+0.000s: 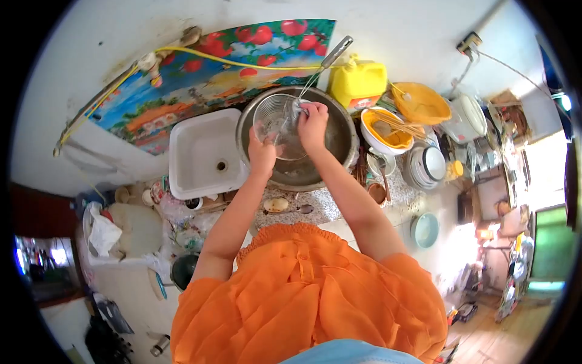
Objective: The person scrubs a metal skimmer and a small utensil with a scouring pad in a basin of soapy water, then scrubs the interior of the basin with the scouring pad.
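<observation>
The left hand (263, 155) has its fingers clamped on the near edge of a round strainer (271, 113), which is held tilted over the large metal basin (348, 130). The right hand (313, 126) has its fingers together on a clear, crumpled piece (296, 110) at the strainer's right side; its material cannot be confirmed. A grey handle (337, 51) extends beyond the basin's far rim. A white sink (182, 164) adjoins the basin's left; a yellow jug (362, 84) stands behind its right side.
</observation>
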A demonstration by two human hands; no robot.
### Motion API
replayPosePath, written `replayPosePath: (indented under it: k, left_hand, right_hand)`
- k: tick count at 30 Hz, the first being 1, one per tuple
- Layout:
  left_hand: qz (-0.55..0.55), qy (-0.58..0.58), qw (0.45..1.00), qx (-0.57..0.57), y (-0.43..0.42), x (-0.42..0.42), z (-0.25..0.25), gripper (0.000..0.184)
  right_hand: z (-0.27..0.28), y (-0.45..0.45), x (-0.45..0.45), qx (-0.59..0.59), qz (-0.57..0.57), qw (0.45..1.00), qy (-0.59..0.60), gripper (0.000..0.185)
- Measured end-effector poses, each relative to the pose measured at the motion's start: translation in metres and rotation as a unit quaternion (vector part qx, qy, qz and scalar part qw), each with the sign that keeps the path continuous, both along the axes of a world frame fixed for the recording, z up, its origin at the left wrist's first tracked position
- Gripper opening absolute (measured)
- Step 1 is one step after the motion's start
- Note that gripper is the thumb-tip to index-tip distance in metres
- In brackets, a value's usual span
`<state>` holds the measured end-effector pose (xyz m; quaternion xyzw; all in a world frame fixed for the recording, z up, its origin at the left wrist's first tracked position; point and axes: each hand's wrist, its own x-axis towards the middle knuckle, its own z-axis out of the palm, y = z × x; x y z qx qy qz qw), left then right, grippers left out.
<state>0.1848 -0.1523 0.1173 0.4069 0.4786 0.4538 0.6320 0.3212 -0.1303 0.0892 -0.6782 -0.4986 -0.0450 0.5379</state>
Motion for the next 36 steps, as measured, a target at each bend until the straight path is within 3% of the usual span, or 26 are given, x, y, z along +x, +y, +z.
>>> replayPosePath:
  k: [1,3,5,7,11,14,17,20,23,24,26,27,30,31,34,36]
  left_hand:
    - [-0.001,-0.026,0.999,-0.018,0.0,0.004,0.002,0.036]
    - [-0.049,0.036,0.998,0.011,-0.004,0.011,-0.011,0.038]
    - [-0.037,0.033,0.995,0.092,0.003,0.018,-0.049,0.043]
    - [-0.069,-0.015,0.997,0.012,0.005,0.013,-0.034,0.045]
    - [-0.08,-0.01,0.996,0.036,-0.009,0.013,-0.027,0.047]
    - [-0.076,0.073,0.994,-0.011,-0.012,0.009,-0.003,0.048]
    - [-0.059,0.021,0.998,0.004,-0.005,0.009,-0.024,0.043]
    - [-0.054,0.004,0.999,-0.007,0.002,0.005,-0.021,0.039]
    - [-0.05,0.09,0.995,0.019,-0.008,0.007,-0.021,0.033]
    - [-0.055,0.117,0.991,0.026,-0.011,0.009,-0.021,0.032]
    - [-0.034,0.205,0.964,0.164,-0.006,0.014,-0.057,0.031]
    - [-0.024,0.247,0.941,0.232,-0.006,0.015,-0.054,0.031]
    - [-0.069,0.051,0.996,-0.021,0.003,-0.002,-0.031,0.032]
    - [-0.086,0.02,0.994,-0.058,0.003,-0.007,-0.026,0.033]
    - [-0.072,0.133,0.985,0.088,0.005,-0.001,-0.048,0.035]
    - [-0.046,0.181,0.97,0.155,0.011,-0.001,-0.052,0.035]
  right_hand:
    - [0.0,0.011,-0.002,0.003,-0.038,0.998,0.051,0.026]
    - [-0.003,0.026,-0.013,0.052,0.014,0.997,0.054,0.022]
    - [0.001,0.017,-0.039,0.029,0.125,0.983,0.128,0.017]
    - [0.013,-0.004,-0.052,-0.013,0.278,0.941,0.191,0.016]
    - [0.0,0.02,-0.012,0.004,0.201,0.979,0.043,0.014]
    - [-0.007,0.019,0.026,-0.033,0.027,0.997,0.062,0.015]
    - [0.006,-0.007,0.016,-0.001,0.076,0.997,-0.007,0.022]
    - [0.0,-0.036,-0.01,-0.051,0.101,0.984,-0.135,0.031]
    - [-0.02,-0.041,-0.013,-0.149,0.064,0.978,-0.131,0.038]
    - [-0.019,-0.037,-0.016,-0.133,0.061,0.987,-0.074,0.036]
    - [-0.016,-0.024,-0.018,-0.1,0.048,0.993,0.043,0.033]
    - [-0.016,-0.017,-0.016,-0.05,0.117,0.992,0.007,0.031]
    - [-0.016,-0.028,-0.013,-0.11,0.366,0.924,0.017,0.026]
    - [-0.015,-0.029,-0.003,-0.113,0.355,0.925,-0.074,0.023]
    - [-0.014,-0.018,-0.003,-0.167,0.09,0.981,-0.025,0.025]
    - [-0.022,-0.013,-0.017,-0.109,0.208,0.972,0.008,0.022]
